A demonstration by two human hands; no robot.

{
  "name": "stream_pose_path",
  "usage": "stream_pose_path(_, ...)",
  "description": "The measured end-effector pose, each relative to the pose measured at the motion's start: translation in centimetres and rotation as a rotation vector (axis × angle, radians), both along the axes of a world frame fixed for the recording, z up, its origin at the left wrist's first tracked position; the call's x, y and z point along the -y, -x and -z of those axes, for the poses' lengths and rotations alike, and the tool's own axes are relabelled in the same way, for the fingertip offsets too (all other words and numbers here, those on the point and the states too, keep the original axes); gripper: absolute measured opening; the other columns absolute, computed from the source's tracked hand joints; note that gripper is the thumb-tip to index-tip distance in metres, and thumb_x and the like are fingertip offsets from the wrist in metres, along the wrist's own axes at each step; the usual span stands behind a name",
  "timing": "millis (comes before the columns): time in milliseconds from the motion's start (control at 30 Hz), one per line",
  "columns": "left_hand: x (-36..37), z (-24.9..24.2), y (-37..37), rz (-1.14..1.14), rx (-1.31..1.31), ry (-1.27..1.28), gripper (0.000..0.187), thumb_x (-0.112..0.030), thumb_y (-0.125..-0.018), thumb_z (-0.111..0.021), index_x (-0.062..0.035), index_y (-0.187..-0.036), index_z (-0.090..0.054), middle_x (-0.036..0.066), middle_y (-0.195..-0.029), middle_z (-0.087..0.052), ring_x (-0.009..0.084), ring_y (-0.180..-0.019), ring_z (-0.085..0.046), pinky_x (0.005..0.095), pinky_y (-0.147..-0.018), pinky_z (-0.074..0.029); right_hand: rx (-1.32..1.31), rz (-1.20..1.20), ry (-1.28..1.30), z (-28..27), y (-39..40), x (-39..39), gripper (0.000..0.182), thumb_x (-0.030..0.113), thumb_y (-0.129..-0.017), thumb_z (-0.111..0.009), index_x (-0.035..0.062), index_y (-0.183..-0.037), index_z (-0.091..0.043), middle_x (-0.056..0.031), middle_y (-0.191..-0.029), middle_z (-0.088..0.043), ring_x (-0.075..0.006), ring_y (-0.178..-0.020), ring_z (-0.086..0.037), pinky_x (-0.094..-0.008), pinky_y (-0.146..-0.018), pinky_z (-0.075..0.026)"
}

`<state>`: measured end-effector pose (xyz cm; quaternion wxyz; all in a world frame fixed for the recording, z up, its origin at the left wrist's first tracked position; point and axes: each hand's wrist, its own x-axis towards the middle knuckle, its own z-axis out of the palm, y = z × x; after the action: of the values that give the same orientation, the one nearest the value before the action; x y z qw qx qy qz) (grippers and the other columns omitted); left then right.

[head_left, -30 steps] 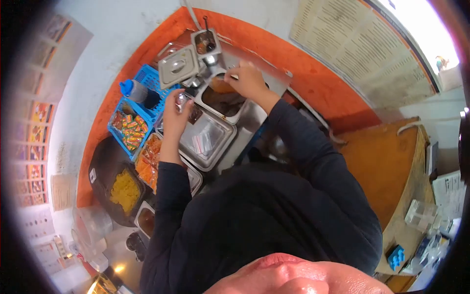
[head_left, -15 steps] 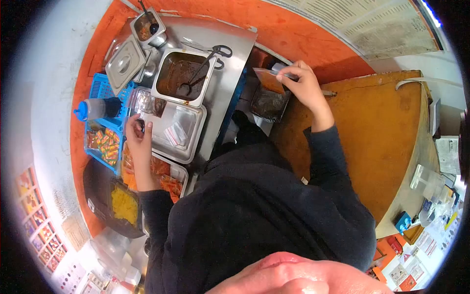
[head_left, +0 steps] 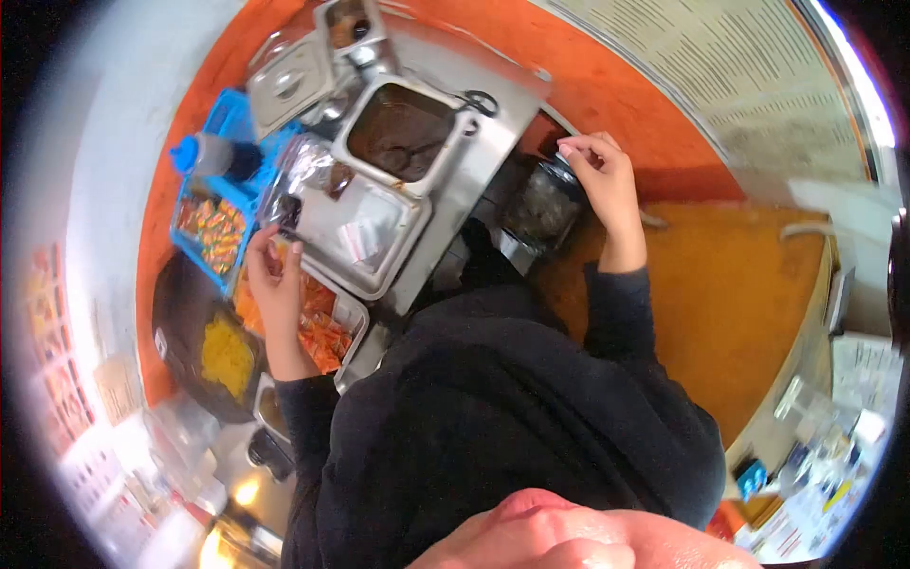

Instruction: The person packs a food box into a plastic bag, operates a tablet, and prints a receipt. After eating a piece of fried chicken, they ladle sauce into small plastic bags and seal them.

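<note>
My left hand is over the edge of a metal tray of orange packets, thumb and forefinger apart. A thin dark item, blurred, lies by its fingertips. Beyond it is a metal tray with clear bags and a small brown packet. My right hand is raised beside a dark, plastic-lined bin, its thumb and forefinger pinched. A pale bit shows at those fingertips, too small to name. No orange packet is visible in this hand.
A deep pan of brown sauce, with black-handled tongs at its edge, is on the steel counter. At left are a blue basket, a blue-capped bottle and a dark pan with yellow food. A brown board is at right.
The view has turned and the counter items appear shifted right. The orange packet that was in my right hand is no longer visible. My right hand appears slightly lower, its fingers still pinched.
</note>
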<state>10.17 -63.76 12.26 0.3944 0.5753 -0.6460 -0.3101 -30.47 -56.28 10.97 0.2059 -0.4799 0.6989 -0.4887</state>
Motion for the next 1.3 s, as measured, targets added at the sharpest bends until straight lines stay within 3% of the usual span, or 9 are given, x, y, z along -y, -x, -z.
stream_pose_path(267, -7.2, -2.5, -6.4, -0.312, -0.124, 0.078, 0.03, -0.001, -0.077, -0.063, -0.0063, -0.104, -0.054, -0.006, -0.077, -0.035, 0.0023, -0.065, -0.032, 0.0141, -0.055, -0.027, 0.26, -0.743, -0.14, -2.8, -14.0, 7.0, 0.01, 0.009, -0.077, -0.065, 0.0024, -0.073, -0.059, 0.0067, -0.063, -0.047, -0.0013, -0.059, -0.039, -0.018, -0.051, -0.03)
stream_pose_path(433, -13.3, -3.0, -9.4, -0.542, -0.102, 0.043, 0.027, -0.001, -0.077, -0.063, -0.0059, -0.102, -0.055, -0.005, -0.074, -0.034, 0.0023, -0.062, -0.031, 0.0151, -0.054, -0.027, -0.025, -1.159, -0.225, 2.5, -24.7, 9.6, 0.015, 0.02, -0.077, -0.063, 0.005, -0.077, -0.062, -0.0081, -0.07, -0.058, -0.0196, -0.066, -0.056, -0.0319, -0.059, -0.043)
stream_pose_path(633, -17.7, -0.7, -10.5, -0.629, -0.077, 0.076, 0.027, -0.002, -0.076, -0.063, -0.0043, -0.102, -0.055, -0.006, -0.07, -0.034, 0.0038, -0.062, -0.031, 0.0164, -0.053, -0.026, -0.646, -1.006, -0.258, 10.3, -27.3, 10.0, 0.014, 0.019, -0.077, -0.055, 0.0064, -0.081, -0.059, -0.0119, -0.083, -0.057, -0.0308, -0.081, -0.057, -0.0412, -0.067, -0.045)
stream_pose_path(733, -17.7, -0.4, -9.7, -0.601, -0.149, -0.003, 0.026, -0.002, -0.077, -0.061, -0.004, -0.102, -0.054, -0.004, -0.075, -0.038, 0.0054, -0.065, -0.034, 0.0176, -0.059, -0.032, -0.369, -1.062, -0.156, 14.6, -26.4, 9.6, 0.014, 0.016, -0.077, -0.049, 0.006, -0.086, -0.055, -0.0147, -0.085, -0.055, -0.0318, -0.079, -0.055, -0.0421, -0.067, -0.043)
stream_pose_path(833, -16.4, 0.6, -9.5, -0.39, -0.227, -0.082, 0.03, -0.006, -0.081, -0.06, -0.0027, -0.108, -0.049, 0.006, -0.103, -0.052, 0.0157, -0.098, -0.049, 0.028, -0.084, -0.039, -0.338, -1.066, -0.069, 15.9, -26.1, 9.6, 0.022, 0.022, -0.082, -0.044, 0.005, -0.09, -0.055, -0.0145, -0.08, -0.057, -0.0315, -0.074, -0.057, -0.039, -0.065, -0.044)
stream_pose_path(900, -15.2, 1.0, -9.5, -0.243, -0.136, -0.048, 0.028, -0.008, -0.083, -0.057, -0.0039, -0.109, -0.049, 0.005, -0.104, -0.049, 0.0136, -0.092, -0.047, 0.0256, -0.084, -0.038, -0.392, -1.016, 0.037, 11.1, -25.6, 7.8, 0.014, 0.017, -0.077, -0.051, 0.0079, -0.085, -0.057, -0.0107, -0.087, -0.055, -0.03, -0.077, -0.057, -0.041, -0.062, -0.046)
stream_pose_path(1133, -9.3, -1.1, -5.3, -0.017, -0.36, -0.37, 0.027, -0.007, -0.085, -0.055, -0.0056, -0.112, -0.048, 0.001, -0.094, -0.045, 0.0097, -0.083, -0.043, 0.0213, -0.075, -0.038, -0.754, -0.954, 0.03, 13.1, -26.0, 8.8, 0.013, 0.018, -0.071, -0.055, 0.0147, -0.081, -0.064, -0.0057, -0.084, -0.056, -0.0264, -0.076, -0.058, -0.0401, -0.06, -0.046)
stream_pose_path(1167, -7.2, 2.5, -7.1, 0.128, -0.173, -0.144, 0.029, -0.006, -0.085, -0.055, -0.0056, -0.113, -0.047, 0.0, -0.088, -0.042, 0.0079, -0.077, -0.041, 0.02, -0.067, -0.036, -0.748, -0.979, 0.125, 13.6, -26.0, 8.9, 0.013, 0.018, -0.071, -0.055, 0.0154, -0.08, -0.064, -0.0049, -0.085, -0.056, -0.0257, -0.076, -0.058, -0.04, -0.06, -0.046)
stream_pose_path(1300, -5.3, -0.5, -3.3, 0.314, -0.04, -0.289, 0.029, -0.008, -0.086, -0.054, -0.0052, -0.113, -0.045, -0.001, -0.084, -0.042, 0.0079, -0.072, -0.04, 0.0207, -0.065, -0.034, -0.674, -0.895, 0.269, 14.2, -25.9, 8.0, 0.006, 0.016, -0.069, -0.057, 0.011, -0.07, -0.062, -0.0059, -0.079, -0.056, -0.0263, -0.07, -0.058, -0.0399, -0.058, -0.046)
